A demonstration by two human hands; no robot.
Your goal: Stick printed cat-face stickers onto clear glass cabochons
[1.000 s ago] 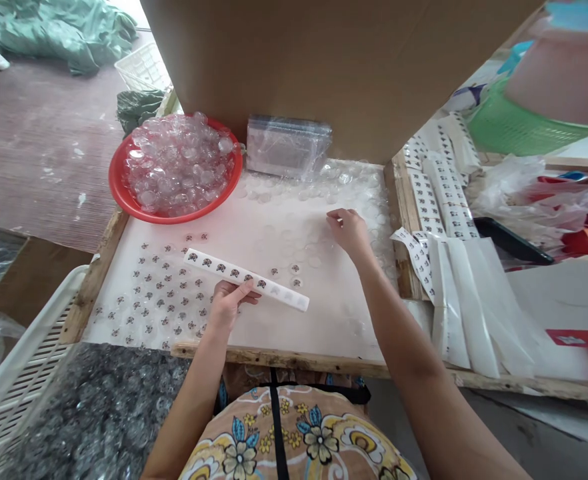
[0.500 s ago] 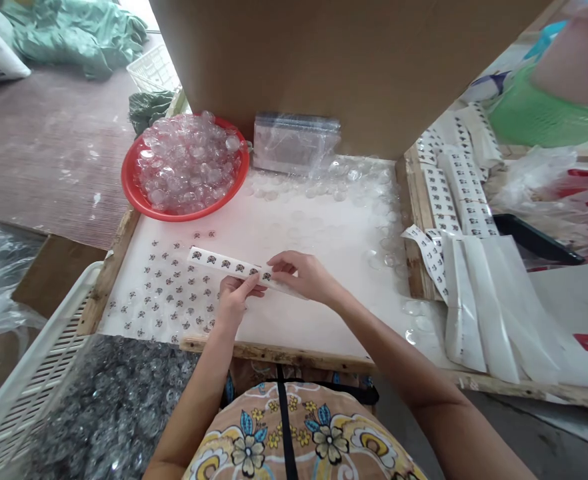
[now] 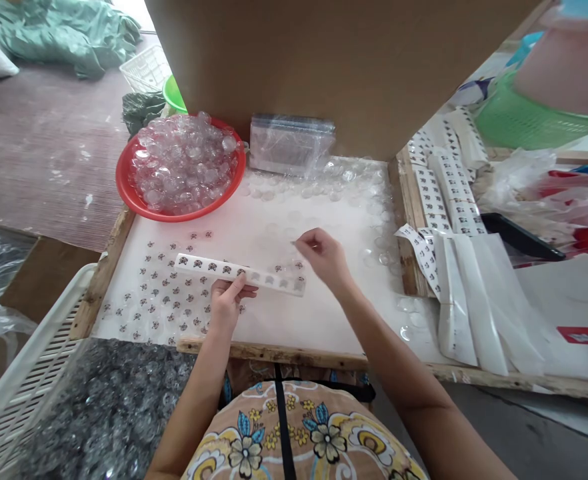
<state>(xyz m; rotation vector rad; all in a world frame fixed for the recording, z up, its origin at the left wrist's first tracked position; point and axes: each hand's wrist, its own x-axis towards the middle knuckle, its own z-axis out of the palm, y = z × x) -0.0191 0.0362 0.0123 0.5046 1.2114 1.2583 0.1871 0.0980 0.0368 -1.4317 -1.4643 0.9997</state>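
Observation:
My left hand (image 3: 228, 299) pinches a white strip of stickers (image 3: 205, 266) between thumb and fingers, holding it slightly tilted over the white work surface. Dark animal-face stickers show on the strip's left part; only pale grey marks show on its right part. My right hand (image 3: 323, 257) is apart from the strip, up and to its right, its fingertips closed on a small sticker (image 3: 294, 243) that is barely visible. Clear round plastic pieces (image 3: 174, 290) bearing the same dark print lie in rows at the left. Faint unprinted clear discs (image 3: 312, 219) lie beyond my right hand.
A red basin (image 3: 181, 217) heaped with clear discs stands at the back left, by a tall cardboard sheet (image 3: 289, 60). More sticker strips (image 3: 455, 190) lie at the right behind a wooden edge (image 3: 416, 267). A white crate (image 3: 49, 353) with clear pieces is below left.
My right hand has left the strip, moving up and right with a sticker in its fingertips. The strip's right part, formerly covered by that hand, now shows. My left hand keeps its hold.

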